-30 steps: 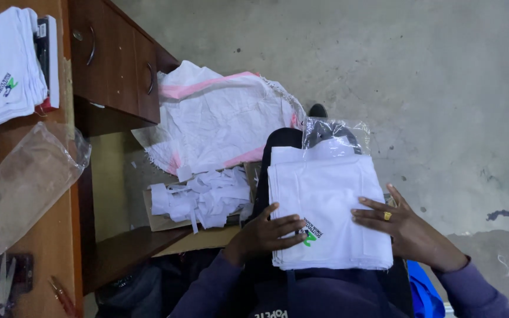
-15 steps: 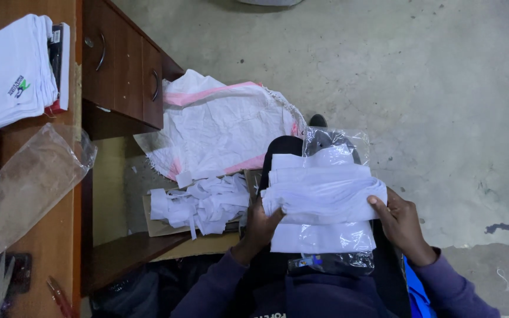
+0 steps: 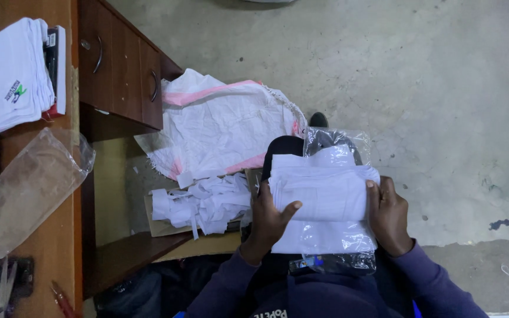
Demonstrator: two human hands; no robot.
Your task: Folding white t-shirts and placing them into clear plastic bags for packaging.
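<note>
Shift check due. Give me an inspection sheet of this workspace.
Surface: wooden desk at left with drawers; concrete floor.
Job's things: folded white garment on a clear plastic bag, on the lap.
Clutter: white sack, paper strips in a cardboard tray, empty clear bag, stacked white shirts, scissors.
Hands: left hand and right hand grip the garment's sides.
Cables: nothing seen.
Surroundings: nothing seen.
</note>
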